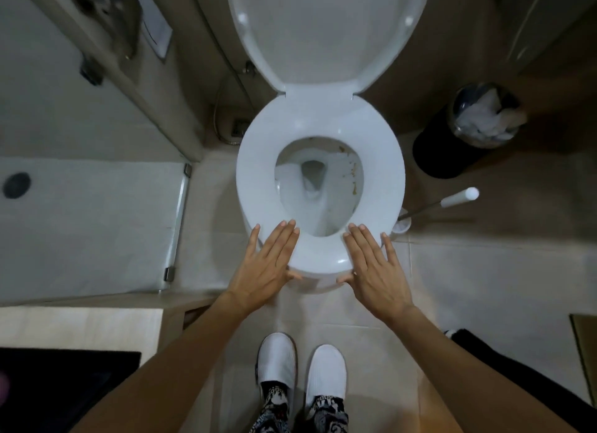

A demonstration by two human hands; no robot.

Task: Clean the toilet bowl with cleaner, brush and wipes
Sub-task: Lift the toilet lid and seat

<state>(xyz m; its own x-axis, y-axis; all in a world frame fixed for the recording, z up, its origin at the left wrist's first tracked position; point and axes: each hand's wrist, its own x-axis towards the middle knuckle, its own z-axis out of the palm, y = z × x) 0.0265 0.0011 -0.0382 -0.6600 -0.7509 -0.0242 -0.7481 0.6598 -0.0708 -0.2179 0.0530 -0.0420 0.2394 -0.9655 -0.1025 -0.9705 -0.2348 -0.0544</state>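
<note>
A white toilet stands ahead with its lid raised and its seat down. Brown stains mark the right inner wall of the bowl. My left hand lies flat with straight fingers over the front left of the seat, thumb near the rim's underside. My right hand mirrors it at the front right. Both hands hold nothing. A toilet brush with a white handle leans in its holder to the right of the bowl.
A black waste bin with a clear liner and white paper stands at the right. A glass shower partition and white shower tray are on the left. A bidet hose hangs behind the bowl. My white slippers are on the tiled floor.
</note>
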